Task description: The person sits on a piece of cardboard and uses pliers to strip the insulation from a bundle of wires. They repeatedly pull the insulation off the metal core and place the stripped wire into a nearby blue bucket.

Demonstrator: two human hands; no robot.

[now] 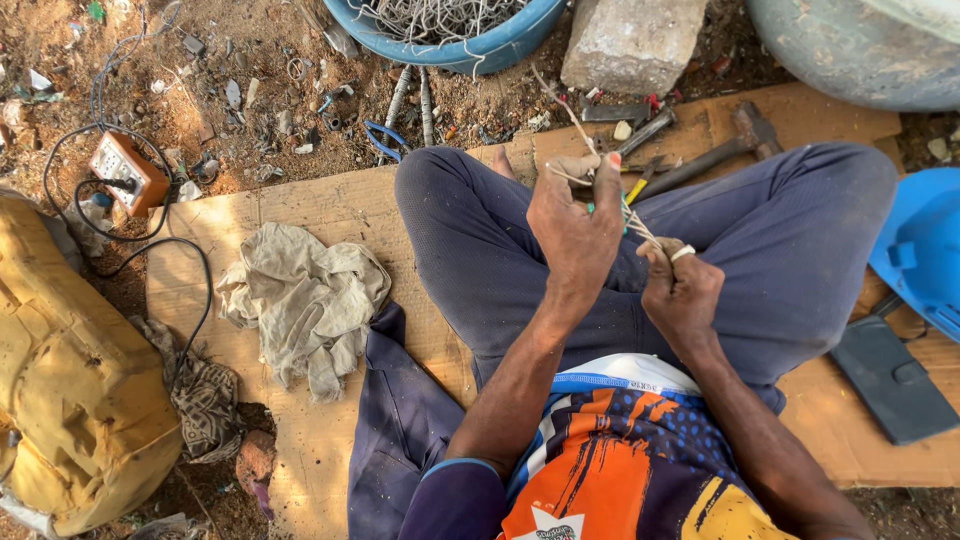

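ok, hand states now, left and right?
Left hand: closed, pinching the thin wire strands.
Right hand: closed, gripping the same strands at their lower end.

Ahead of the hands, a hammer (712, 152) and small tools (630, 120) crowd the cardboard (330, 205) beyond the knees, with a stone block (632, 42) and a blue basin (470, 45) close behind them. To the left, bare cardboard lies open between the crumpled rag (300, 300) and the knee. To the right, a blue seat (925, 245) and a dark wallet (890, 380) close in.
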